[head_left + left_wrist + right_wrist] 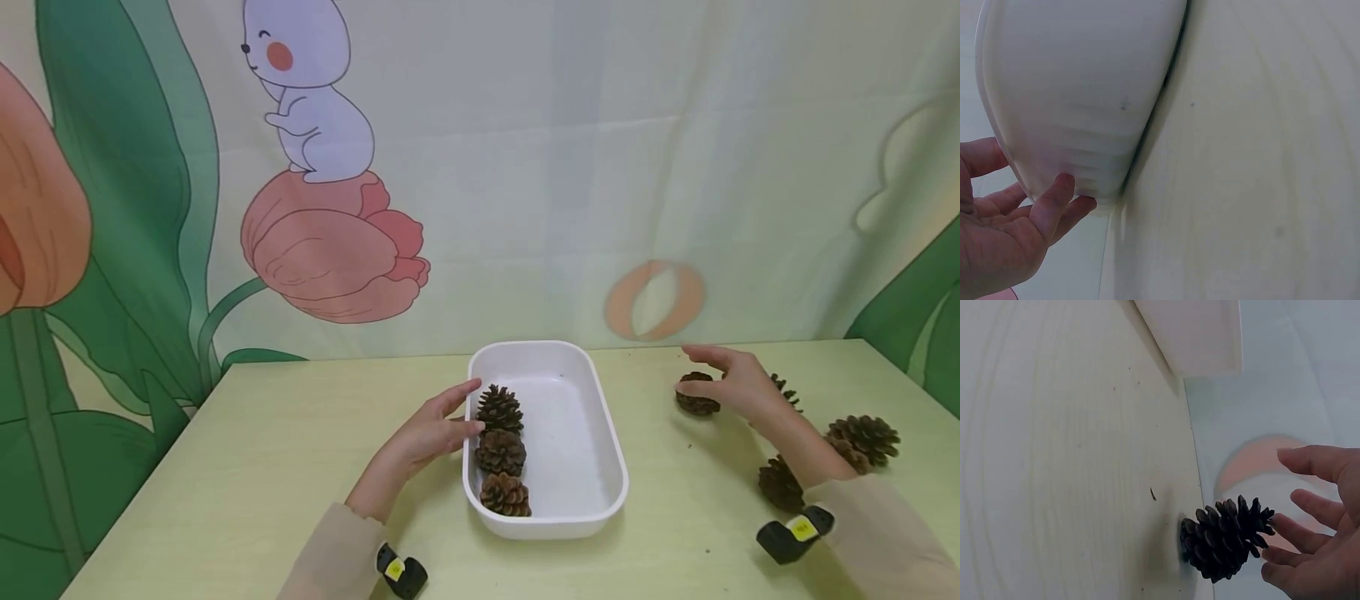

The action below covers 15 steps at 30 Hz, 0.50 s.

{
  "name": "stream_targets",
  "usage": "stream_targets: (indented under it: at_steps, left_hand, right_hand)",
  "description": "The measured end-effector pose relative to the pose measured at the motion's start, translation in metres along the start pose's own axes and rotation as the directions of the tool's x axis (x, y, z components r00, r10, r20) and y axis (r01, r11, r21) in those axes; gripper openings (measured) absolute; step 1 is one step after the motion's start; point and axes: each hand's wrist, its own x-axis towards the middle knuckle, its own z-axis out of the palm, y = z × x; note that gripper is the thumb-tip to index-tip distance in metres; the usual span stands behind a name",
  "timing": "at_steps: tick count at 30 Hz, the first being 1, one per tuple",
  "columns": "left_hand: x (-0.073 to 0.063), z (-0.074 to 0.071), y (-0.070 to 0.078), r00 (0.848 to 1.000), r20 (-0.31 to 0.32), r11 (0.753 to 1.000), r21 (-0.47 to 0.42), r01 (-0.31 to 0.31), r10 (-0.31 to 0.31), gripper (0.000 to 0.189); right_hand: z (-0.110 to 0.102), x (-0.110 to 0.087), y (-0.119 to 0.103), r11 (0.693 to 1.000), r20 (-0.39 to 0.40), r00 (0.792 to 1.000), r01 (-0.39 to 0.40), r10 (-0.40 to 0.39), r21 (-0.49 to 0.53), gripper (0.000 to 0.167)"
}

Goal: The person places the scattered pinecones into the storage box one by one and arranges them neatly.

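A white plastic tray (570,450) stands on the table, with three pine cones (501,452) in a row along its left inner side. My left hand (429,432) holds the tray's left rim; in the left wrist view, fingers (1054,203) lie against the outer wall, others at the rim. To the right of the tray, my right hand (738,387) is beside a single brown pine cone (696,398) on the table. In the right wrist view its fingers are spread near the pine cone's (1222,540) tip, not wrapped round it; whether they touch is unclear.
More pine cones (862,437) lie on the pale wooden table (315,433) at the right, partly hidden by my right forearm. Behind the table's far edge hangs a printed curtain (510,167) with tulips and a white animal. Each wrist wears a small black camera (795,533).
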Motion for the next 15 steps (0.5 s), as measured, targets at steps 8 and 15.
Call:
stream_targets:
  at_steps: [8,15]
  left_hand:
    - [-0.0002,0.0002,-0.0011,1.0,0.001,1.0,-0.006,0.004,-0.004,0.062]
    - [-0.0006,0.0002,0.0,1.0,-0.009,1.0,0.018,0.007,-0.007,0.062]
  right_hand:
    - [-0.0022,0.0019,0.0078,0.998,0.068,0.996,-0.048,0.05,-0.029,0.069]
    - [-0.0014,0.003,0.0093,0.998,0.111,0.992,-0.059,0.063,-0.039,0.069]
